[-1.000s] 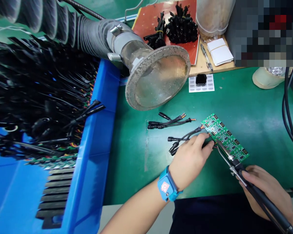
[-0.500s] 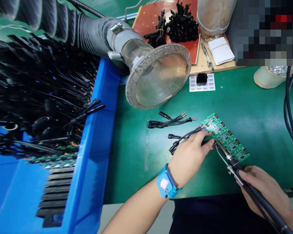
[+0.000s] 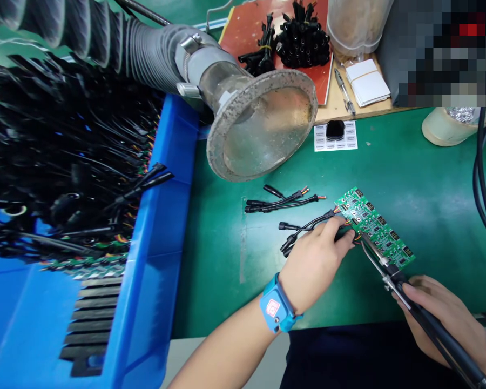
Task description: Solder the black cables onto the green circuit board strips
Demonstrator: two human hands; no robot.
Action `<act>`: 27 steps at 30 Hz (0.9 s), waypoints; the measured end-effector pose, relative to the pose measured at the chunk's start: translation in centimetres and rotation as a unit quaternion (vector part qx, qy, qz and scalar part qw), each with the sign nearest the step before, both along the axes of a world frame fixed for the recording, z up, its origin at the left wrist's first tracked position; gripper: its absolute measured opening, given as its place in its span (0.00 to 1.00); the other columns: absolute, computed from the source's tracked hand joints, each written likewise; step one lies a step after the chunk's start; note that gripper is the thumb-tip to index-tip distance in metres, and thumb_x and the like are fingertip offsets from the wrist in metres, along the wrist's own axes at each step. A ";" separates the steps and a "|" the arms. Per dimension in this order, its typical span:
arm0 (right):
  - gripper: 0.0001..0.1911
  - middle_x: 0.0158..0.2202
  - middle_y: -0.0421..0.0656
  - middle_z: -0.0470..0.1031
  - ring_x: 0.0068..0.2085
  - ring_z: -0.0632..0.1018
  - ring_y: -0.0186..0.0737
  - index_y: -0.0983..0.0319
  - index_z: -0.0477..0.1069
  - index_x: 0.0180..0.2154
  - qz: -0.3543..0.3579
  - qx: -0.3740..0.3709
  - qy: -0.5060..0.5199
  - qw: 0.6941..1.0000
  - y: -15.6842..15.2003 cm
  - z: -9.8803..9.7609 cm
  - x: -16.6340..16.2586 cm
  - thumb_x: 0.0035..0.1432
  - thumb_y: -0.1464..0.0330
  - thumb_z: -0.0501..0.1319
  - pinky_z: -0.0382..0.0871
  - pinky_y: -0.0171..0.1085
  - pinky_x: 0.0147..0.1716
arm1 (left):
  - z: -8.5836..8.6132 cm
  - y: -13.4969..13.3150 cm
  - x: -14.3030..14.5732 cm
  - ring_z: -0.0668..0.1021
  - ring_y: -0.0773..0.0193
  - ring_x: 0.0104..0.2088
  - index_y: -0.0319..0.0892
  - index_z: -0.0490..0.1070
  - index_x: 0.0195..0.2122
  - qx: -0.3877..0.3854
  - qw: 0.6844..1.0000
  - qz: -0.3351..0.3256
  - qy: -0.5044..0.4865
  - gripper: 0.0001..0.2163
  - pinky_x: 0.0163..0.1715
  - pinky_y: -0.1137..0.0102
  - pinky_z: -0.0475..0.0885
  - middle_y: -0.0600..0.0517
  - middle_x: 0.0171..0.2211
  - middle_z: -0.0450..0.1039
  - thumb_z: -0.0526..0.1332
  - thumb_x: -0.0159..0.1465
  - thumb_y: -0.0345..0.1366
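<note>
A green circuit board (image 3: pixel 378 227) with several small digit displays lies slanted on the green mat. My left hand (image 3: pixel 314 256), with a blue wrist strap (image 3: pixel 278 308), pinches a black cable whose coloured wire ends meet the board's left edge. Other black cables (image 3: pixel 303 229) fan out beneath and beside those fingers. My right hand (image 3: pixel 441 310) is closed around a soldering iron (image 3: pixel 409 300) fitted with a thin metal feed tube. The iron's tip is close to the wire ends at the board's edge; whether it touches them, I cannot tell.
A blue bin (image 3: pixel 154 243) full of black cables stands at the left. Above the mat hangs a fume extractor hood (image 3: pixel 263 127). Loose cables (image 3: pixel 281 202) lie below it. A label sheet (image 3: pixel 319 143), pen (image 3: pixel 345 92) and solder reel (image 3: pixel 449 127) are farther back.
My right hand and the soldering iron have shifted slightly to the right, and the iron's tip has moved a little off the wires. My left hand and the board stay put.
</note>
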State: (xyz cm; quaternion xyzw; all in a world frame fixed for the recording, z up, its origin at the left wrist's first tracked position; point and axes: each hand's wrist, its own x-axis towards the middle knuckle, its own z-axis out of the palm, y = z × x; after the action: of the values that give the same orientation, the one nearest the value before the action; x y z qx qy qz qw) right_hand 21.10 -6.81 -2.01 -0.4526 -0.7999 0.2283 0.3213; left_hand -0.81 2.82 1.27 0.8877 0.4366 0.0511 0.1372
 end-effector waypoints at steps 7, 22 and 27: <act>0.30 0.32 0.40 0.73 0.32 0.75 0.38 0.60 0.55 0.57 0.004 0.008 0.008 1.000 0.1 0.1 -0.2 0.53 0.80 0.56 0.72 0.40 0.31 | 0.2 0.0 0.1 0.75 0.57 0.42 0.41 0.67 0.48 0.001 1.000 0.002 0.004 0.12 0.37 0.63 0.75 0.43 0.47 0.67 0.51 0.67 0.36; 0.24 0.40 0.45 0.75 0.43 0.76 0.44 0.60 0.67 0.49 -0.123 -0.003 0.125 0.985 -0.2 0.3 -0.1 0.50 0.81 0.60 0.75 0.45 0.41 | -0.2 0.4 -0.5 0.75 0.57 0.42 0.41 0.68 0.47 0.030 0.999 0.022 -0.020 0.11 0.36 0.64 0.75 0.45 0.47 0.68 0.51 0.67 0.36; 0.19 0.39 0.44 0.74 0.46 0.75 0.43 0.59 0.68 0.48 -0.073 -0.028 0.173 0.982 1.3 0.8 -0.7 0.55 0.79 0.55 0.68 0.51 0.53 | -0.3 0.8 -0.8 0.75 0.59 0.39 0.40 0.69 0.44 0.048 0.998 0.042 -0.025 0.10 0.33 0.65 0.74 0.43 0.48 0.66 0.52 0.66 0.36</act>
State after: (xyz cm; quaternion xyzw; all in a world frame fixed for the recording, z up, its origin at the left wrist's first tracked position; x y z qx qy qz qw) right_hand 20.41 -5.50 -1.24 -0.4720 -0.6903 0.3014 0.4581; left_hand -1.63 3.65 0.97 0.8727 0.4667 0.1004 0.1029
